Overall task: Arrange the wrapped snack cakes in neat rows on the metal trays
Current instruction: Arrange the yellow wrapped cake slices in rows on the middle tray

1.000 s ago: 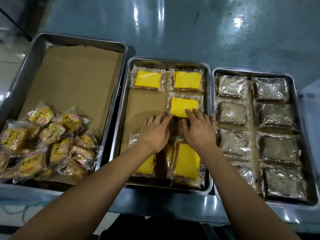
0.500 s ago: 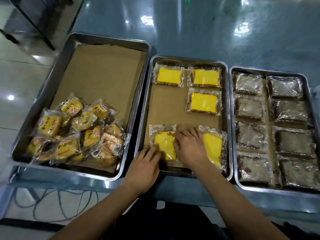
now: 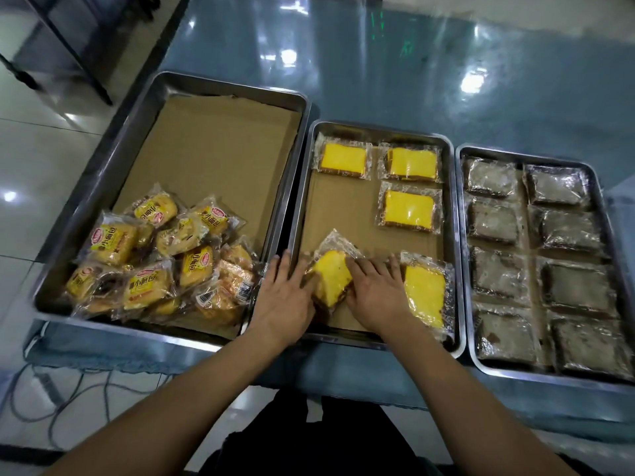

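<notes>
Three metal trays sit side by side on the blue table. Your left hand and right hand flank a yellow wrapped cake at the near left of the middle tray; it's tilted, skewed out of line. Both hands press against it, fingers mostly straight, palms down; left fingers touch its left edge, right fingers lie over its right side. No curled grip visible. Just right of your right hand lies another yellow cake, flat. Three more yellow cakes sit further back: two at the far end, one below on the right. Left tray holds a loose pile of branded bread packs at its near end. Right tray holds dark wrapped cakes in two columns.
</notes>
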`<action>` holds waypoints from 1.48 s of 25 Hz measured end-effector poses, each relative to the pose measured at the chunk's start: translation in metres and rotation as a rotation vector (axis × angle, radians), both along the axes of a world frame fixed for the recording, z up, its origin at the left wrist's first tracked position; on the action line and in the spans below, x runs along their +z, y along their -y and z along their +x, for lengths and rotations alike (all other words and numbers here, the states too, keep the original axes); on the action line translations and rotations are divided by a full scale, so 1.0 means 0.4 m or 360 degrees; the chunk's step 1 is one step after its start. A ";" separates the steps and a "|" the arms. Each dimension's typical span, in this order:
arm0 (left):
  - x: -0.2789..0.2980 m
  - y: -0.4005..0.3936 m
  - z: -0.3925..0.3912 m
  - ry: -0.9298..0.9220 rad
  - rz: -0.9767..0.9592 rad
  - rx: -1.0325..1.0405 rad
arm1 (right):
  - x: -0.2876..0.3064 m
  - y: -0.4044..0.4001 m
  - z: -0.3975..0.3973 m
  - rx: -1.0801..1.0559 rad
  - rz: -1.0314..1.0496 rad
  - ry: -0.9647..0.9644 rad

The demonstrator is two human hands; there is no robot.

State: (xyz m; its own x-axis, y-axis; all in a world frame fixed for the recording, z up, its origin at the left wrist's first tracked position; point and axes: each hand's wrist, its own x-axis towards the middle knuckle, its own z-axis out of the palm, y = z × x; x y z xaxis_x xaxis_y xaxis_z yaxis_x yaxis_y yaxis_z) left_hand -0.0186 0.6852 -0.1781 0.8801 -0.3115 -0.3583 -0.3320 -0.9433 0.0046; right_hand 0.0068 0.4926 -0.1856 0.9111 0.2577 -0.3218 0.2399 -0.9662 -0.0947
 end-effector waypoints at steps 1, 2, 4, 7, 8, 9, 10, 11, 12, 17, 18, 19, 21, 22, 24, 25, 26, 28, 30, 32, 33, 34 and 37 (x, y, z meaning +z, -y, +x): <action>0.009 -0.003 0.003 0.0019 0.0051 0.0106 | -0.001 -0.007 -0.013 -0.0034 -0.0017 0.0002; 0.019 -0.005 -0.002 0.0045 0.0041 0.0196 | -0.004 -0.015 -0.025 -0.0054 -0.0021 0.0028; 0.032 -0.002 -0.033 0.0127 -0.0087 0.0246 | -0.012 -0.024 -0.033 -0.0069 -0.0015 0.0097; 0.030 0.022 -0.103 0.0150 -0.0238 0.0246 | -0.011 -0.022 -0.010 -0.0103 -0.0034 0.0086; 0.027 0.032 -0.118 0.0103 -0.0249 0.0273 | -0.011 -0.021 0.001 -0.0120 -0.0028 0.0070; 0.021 0.040 -0.127 0.0055 -0.0248 0.0290 | -0.012 -0.020 0.009 -0.0132 -0.0012 0.0055; 0.013 0.045 -0.130 0.0032 -0.0246 0.0299 | -0.014 -0.018 0.014 -0.0140 0.0005 0.0036; 0.004 0.049 -0.127 0.0041 -0.0254 0.0308 | -0.016 -0.016 0.017 -0.0150 0.0018 0.0017; -0.002 0.053 -0.121 0.0055 -0.0278 0.0325 | -0.020 -0.014 0.019 -0.0168 0.0037 0.0008; -0.008 0.064 -0.062 0.0059 -0.0434 0.0467 | -0.028 -0.011 0.024 -0.0347 0.0365 0.0104; -0.006 0.063 -0.044 0.0068 -0.0469 0.0495 | -0.029 -0.011 0.029 -0.0387 0.0436 0.0135; -0.002 0.061 -0.023 0.0084 -0.0502 0.0521 | -0.029 -0.012 0.038 -0.0422 0.0495 0.0171; 0.006 0.057 0.036 0.0153 -0.0545 0.0553 | -0.026 -0.016 0.066 -0.0471 0.0592 0.0246; 0.007 0.054 0.074 0.0186 -0.0548 0.0549 | -0.024 -0.019 0.085 -0.0488 0.0623 0.0284; 0.004 0.047 0.149 0.0209 -0.0486 0.0512 | -0.018 -0.022 0.118 -0.0505 0.0568 0.0328; 0.002 0.045 0.181 0.0202 -0.0419 0.0473 | -0.018 -0.022 0.133 -0.0491 0.0478 0.0344; 0.000 0.044 0.203 0.0195 -0.0350 0.0429 | -0.019 -0.020 0.143 -0.0472 0.0388 0.0351; -0.007 0.047 0.214 0.0185 -0.0262 0.0331 | -0.024 -0.013 0.153 -0.0447 0.0308 0.0349; -0.016 0.054 0.197 0.0162 -0.0222 0.0236 | -0.033 -0.006 0.149 -0.0373 0.0296 0.0354; -0.031 0.058 0.185 0.0127 -0.0189 0.0213 | -0.047 -0.004 0.140 -0.0254 0.0262 0.0335; -0.036 0.059 0.186 0.0124 -0.0168 0.0215 | -0.053 -0.003 0.140 -0.0210 0.0234 0.0323; -0.040 0.061 0.192 0.0129 -0.0152 0.0213 | -0.057 -0.001 0.145 -0.0181 0.0212 0.0322; -0.044 0.067 0.233 0.0134 -0.0134 0.0201 | -0.054 0.003 0.183 -0.0160 0.0197 0.0310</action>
State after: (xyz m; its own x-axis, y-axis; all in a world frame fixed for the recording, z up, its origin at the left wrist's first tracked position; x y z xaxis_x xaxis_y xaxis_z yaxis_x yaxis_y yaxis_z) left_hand 0.0746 0.6582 -0.1957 0.9400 -0.2222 -0.2591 -0.2133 -0.9750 0.0623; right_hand 0.0801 0.4915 -0.2074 0.9758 0.1895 -0.1091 0.1687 -0.9699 -0.1753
